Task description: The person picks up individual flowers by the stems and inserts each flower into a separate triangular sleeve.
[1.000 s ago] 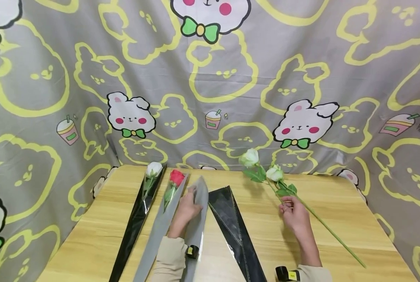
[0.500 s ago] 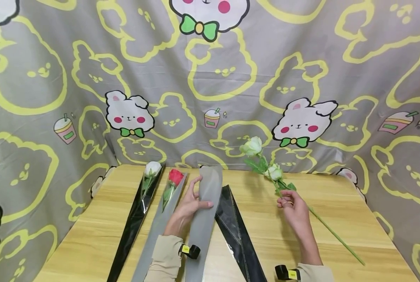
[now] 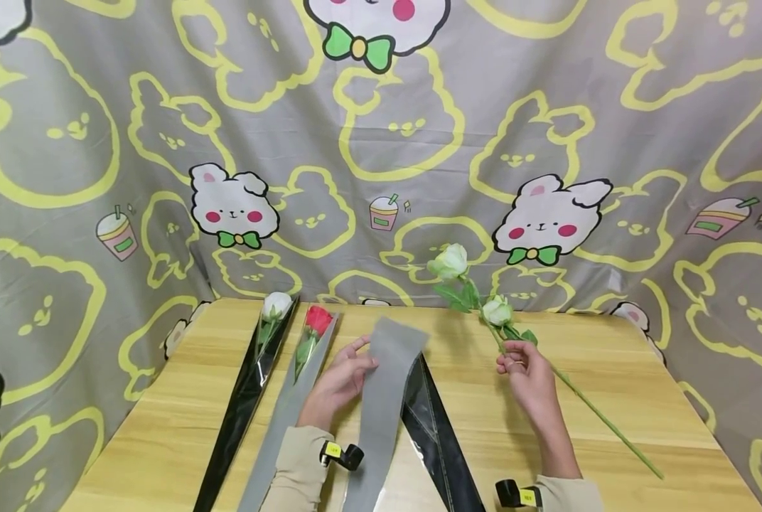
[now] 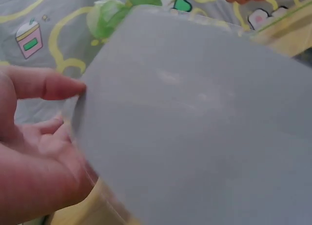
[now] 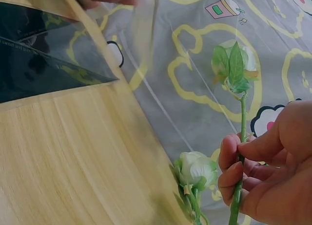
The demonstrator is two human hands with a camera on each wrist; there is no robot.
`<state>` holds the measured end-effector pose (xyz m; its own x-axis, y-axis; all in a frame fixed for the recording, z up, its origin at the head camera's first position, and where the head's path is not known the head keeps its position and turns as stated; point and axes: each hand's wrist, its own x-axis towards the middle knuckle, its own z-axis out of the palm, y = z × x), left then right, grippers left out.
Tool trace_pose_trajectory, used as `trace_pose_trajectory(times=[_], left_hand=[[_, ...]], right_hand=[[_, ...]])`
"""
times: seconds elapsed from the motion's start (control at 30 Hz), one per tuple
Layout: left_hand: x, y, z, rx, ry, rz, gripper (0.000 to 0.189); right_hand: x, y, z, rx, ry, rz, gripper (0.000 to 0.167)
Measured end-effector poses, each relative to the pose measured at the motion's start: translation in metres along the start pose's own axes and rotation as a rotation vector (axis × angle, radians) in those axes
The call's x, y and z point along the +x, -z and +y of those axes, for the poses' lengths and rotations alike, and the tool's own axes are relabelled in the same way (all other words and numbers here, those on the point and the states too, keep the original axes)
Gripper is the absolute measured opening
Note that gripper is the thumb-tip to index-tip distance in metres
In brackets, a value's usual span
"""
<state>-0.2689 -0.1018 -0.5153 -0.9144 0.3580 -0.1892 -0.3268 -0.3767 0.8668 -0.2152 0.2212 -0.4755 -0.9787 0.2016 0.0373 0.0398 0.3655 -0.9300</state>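
My left hand (image 3: 342, 380) pinches the left edge of a grey flower sleeve (image 3: 390, 387) near its wide top end. The sleeve's upper part leans right, over the tip of a flat black flower sleeve (image 3: 437, 434). In the left wrist view the grey sleeve (image 4: 195, 113) fills most of the picture, its clear rim showing. My right hand (image 3: 529, 373) pinches the green stem of a pale green-white rose (image 3: 450, 262), raised with its bloom toward the curtain. Leaves show below that bloom in the right wrist view. A second pale rose (image 3: 497, 311) lies beside it, stem running down right.
On the left lie a white rose (image 3: 277, 306) in a black sleeve and a red rose (image 3: 319, 321) in a grey sleeve. The wooden table (image 3: 611, 370) ends at a grey patterned curtain (image 3: 406, 135) behind and along the sides.
My left hand has lifted the grey sleeve's top end and swung it right, across the black sleeve's tip. My right hand keeps the rose stem, shifting only slightly.
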Motion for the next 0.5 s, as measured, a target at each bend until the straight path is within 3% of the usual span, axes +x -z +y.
trace_pose_trajectory(times=[0.23, 0.37, 0.43, 0.5], left_hand=[[-0.006, -0.001, 0.005, 0.043, 0.020, 0.000, 0.060], [-0.008, -0.003, 0.008, -0.008, 0.002, 0.007, 0.043], [-0.011, -0.003, 0.010, -0.069, -0.005, -0.057, 0.044], [-0.013, -0.003, 0.012, -0.167, -0.025, -0.233, 0.050]], right_hand=[[-0.002, -0.004, -0.002, -0.010, 0.002, -0.007, 0.028], [-0.003, -0.006, -0.002, -0.024, -0.001, -0.018, 0.028], [-0.004, -0.006, -0.003, -0.029, -0.002, -0.020, 0.027], [-0.004, -0.006, -0.003, -0.034, 0.000, -0.020, 0.027]])
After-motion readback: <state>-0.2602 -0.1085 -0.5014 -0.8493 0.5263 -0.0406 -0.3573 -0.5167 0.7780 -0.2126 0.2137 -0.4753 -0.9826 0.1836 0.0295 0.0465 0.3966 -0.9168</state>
